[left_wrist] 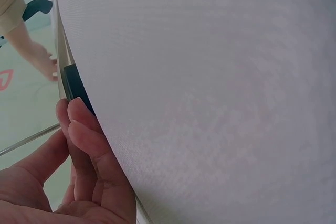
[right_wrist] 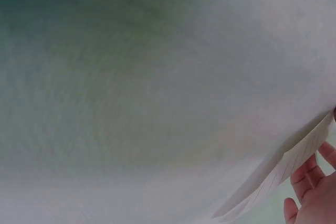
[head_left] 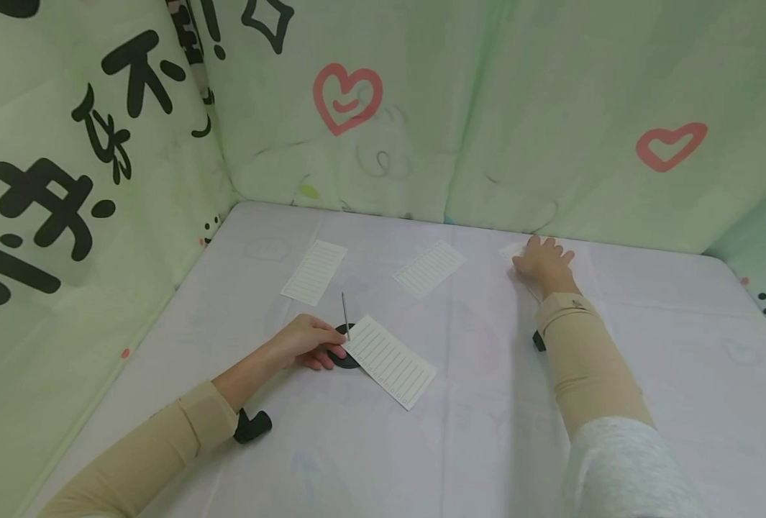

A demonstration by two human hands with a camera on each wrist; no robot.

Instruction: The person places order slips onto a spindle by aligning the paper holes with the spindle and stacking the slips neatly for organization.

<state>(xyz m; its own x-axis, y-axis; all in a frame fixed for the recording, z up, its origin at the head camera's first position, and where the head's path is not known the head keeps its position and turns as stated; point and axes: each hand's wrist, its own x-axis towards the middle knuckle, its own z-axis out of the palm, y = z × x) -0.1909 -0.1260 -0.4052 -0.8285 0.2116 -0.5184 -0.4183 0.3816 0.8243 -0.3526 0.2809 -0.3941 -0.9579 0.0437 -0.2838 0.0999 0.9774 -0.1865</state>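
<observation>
Between thumb and fingers my left hand (head_left: 308, 342) pinches one corner of a white lined paper slip (head_left: 392, 363), held tilted above the table. Just behind that corner, a thin metal spike (head_left: 345, 313) rises from a round black base (head_left: 350, 358), partly hidden by the hand and slip. In the left wrist view, the fingers (left_wrist: 86, 135) grip the slip's edge beside the rod. At the table's far edge, my right hand (head_left: 546, 265) reaches down, fingers spread, over another paper slip (head_left: 511, 250). The right wrist view shows that hand's fingers (right_wrist: 302, 182) against the lined slip (right_wrist: 283, 174).
Two more lined slips, one at the left (head_left: 314, 272) and one in the middle (head_left: 429, 269), lie flat toward the back of the white table (head_left: 486, 446). Green printed curtains (head_left: 421, 108) stand along its back and left sides. Black wrist-worn pieces (head_left: 253, 426) show beside both sleeves.
</observation>
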